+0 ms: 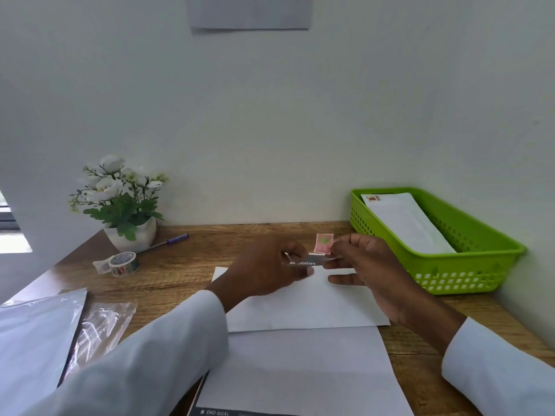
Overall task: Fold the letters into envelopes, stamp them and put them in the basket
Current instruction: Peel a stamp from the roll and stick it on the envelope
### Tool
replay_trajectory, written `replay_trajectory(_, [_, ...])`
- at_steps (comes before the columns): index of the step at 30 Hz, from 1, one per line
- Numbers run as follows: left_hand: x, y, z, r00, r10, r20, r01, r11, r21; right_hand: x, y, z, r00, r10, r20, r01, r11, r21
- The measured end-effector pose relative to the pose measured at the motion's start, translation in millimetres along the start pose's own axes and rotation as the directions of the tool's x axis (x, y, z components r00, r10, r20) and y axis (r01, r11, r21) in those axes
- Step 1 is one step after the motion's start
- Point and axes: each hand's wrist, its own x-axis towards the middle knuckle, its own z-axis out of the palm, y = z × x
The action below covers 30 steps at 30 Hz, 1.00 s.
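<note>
Head view, looking forward and down over a wooden desk set against a pale wall.

At the centre of the view, a small pink stamp is held upright just above a white envelope that lies flat on the desk. The stamp is pinched between thumb and fingertips of the right hand, while the remaining fingers of that hand are stretched out over the envelope. The left hand has its fingers curled round a small grey strip with white print, likely the stamp's backing; a thin metal object seems to be gripped with it, though this cannot be told for certain.

At about 2 o'clock from the hands, a green basket is seen, with at least one white stamped envelope already laid inside. So one letter is judged finished, and the present envelope is judged to be at the stamping step, with its placing in the basket not yet done. At 6 o'clock, a blank sheet of paper is seen, possibly a letter not yet folded.

Counted: one stamp in hand, one envelope on the desk, one basket, one sheet.

At 10 o'clock are seen one potted white-flowered plant, one blue pen and one roll of patterned tape. At 8 o'clock, clear plastic sleeves are seen.
</note>
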Motion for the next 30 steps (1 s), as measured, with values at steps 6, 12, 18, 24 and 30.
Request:
replay_trajectory(6, [22.6, 17.9, 24.6, 0.965, 0.170, 0.198, -0.192, 0.977, 0.097, 4.5, 8.9, -0.8, 0.999, -0.005, -0.037, 0.000, 0.992, -0.127])
replay_trajectory(12, [31.6, 20.9, 38.3, 0.953, 0.255, 0.165, -0.246, 0.967, -0.072, 7.8, 13.7, -6.4, 0.995, 0.011, -0.099, -0.026, 0.987, -0.156])
replay_trajectory(18, [42.6, 6.0, 39.3, 0.975, 0.142, 0.172, -0.133, 0.989, -0.059, 6.6, 9.7, -7.2, 0.997, 0.025, -0.075, -0.031, 0.996, -0.078])
replay_trajectory(24, [37.6, -16.6, 23.4, 0.972, 0.041, 0.230, 0.038, 0.943, -0.330, 4.2, 2.9, -9.3, 0.997, 0.066, 0.033, -0.066, 0.998, 0.013])
replay_trajectory(30, [28.2, -36.6, 11.6, 0.963, 0.016, 0.268, 0.111, 0.885, -0.451, 4.0, 1.2, -12.3, 0.989, 0.089, 0.119, -0.084, 0.996, -0.044])
